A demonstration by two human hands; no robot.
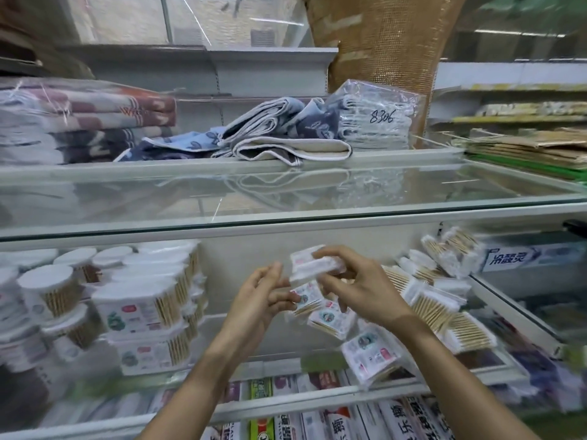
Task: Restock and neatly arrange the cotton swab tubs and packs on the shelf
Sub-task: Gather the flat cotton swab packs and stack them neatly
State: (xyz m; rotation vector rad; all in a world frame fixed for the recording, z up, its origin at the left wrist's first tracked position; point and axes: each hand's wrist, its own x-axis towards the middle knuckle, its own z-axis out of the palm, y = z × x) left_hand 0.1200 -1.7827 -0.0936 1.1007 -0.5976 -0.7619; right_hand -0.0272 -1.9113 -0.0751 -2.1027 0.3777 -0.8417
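My right hand (359,287) grips a small clear pack of cotton swabs (314,263) and holds it up in the middle of the shelf. My left hand (263,296) is just left of it, fingers pinching a second small pack (303,296). More small packs (370,352) lie loose and tilted below my hands. Round tubs of swabs (47,290) stand at the left beside stacked square packs (143,309). Bagged swabs (435,300) are heaped untidily at the right.
A glass shelf (286,198) juts out just above my hands, and folded towels (273,134) lie on the shelf behind it. Boxed toothpaste (317,417) fills the shelf below. A glass divider (514,309) bounds the swab section on the right.
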